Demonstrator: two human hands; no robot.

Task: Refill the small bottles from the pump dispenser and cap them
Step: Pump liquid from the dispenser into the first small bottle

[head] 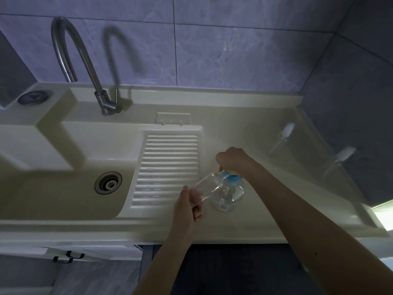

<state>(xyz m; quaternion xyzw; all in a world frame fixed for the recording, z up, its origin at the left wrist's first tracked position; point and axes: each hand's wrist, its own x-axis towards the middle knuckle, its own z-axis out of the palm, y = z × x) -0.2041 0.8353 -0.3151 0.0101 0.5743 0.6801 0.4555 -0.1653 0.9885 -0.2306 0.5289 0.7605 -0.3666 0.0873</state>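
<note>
The left hand [188, 206] is gripping the base of a small clear bottle [207, 185], its fingers [196, 212] curled closed around the lower end, and is holding the bottle tilted so that its open neck is pointing up and away from the fingertips toward the blue pump head [230, 177]. The right hand [231, 161] is pressing down on top of the pump dispenser [227, 196], its fingers folded shut over the blue head so that only part of it is showing beneath the knuckles; the dispenser's clear rounded body is standing on the pale counter [244, 226] directly below those fingers and just beside the left hand's thumb. The neck of the small bottle is meeting the pump's spout just under the right fingers. Well beyond the right hand, two more capped bottles [280, 139] are standing on the counter near the dark wall [350, 103].
</note>
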